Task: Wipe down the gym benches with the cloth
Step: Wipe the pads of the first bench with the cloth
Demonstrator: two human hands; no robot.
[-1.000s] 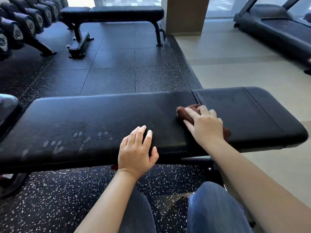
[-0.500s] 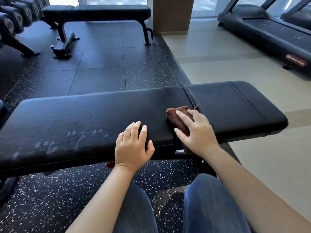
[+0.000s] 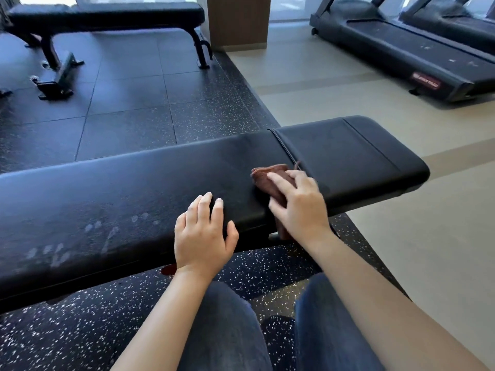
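Cloth (image 3: 270,178): brown, soft, light and limp. Judged to bunch easily, so better pinned flat under the palm than pinched. It lies beneath the right hand (image 3: 300,207) on the bench (image 3: 134,188), draped over the near edge. Right fingers extended, pressing down. Left hand (image 3: 203,234) just beside it, flat, fingers spread on the pad.

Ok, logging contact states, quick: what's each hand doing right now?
Left hand: open, resting flat on the near bench.
Right hand: open, pressing the brown cloth onto it.
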